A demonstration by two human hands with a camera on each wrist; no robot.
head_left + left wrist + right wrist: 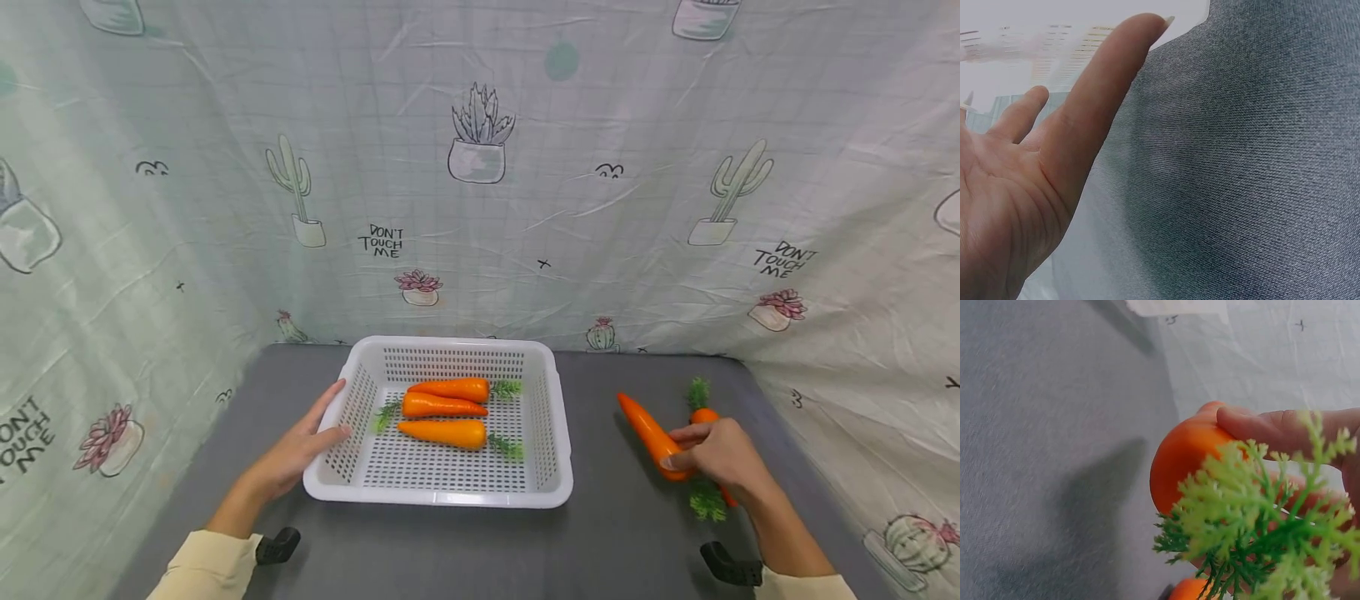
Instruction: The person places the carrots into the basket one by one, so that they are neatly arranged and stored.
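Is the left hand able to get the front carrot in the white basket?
Probably yes. The left hand is touching the left side of the open white basket, and nothing covers the front carrot. It should only need to reach over that side.

Bare mat (597, 467) lies between basket (442, 498) and held carrot (647, 431); I could pass a hand there. The basket's right wall bars the low route inward; above its right rim I have open air. Left hand (296, 450) obstructs the left rim. Three carrots (446, 432) block mid-basket; floor free in front. Second carrot (704, 415) crowds right hand (726, 457). Curtain (525, 225) bounds the far side.
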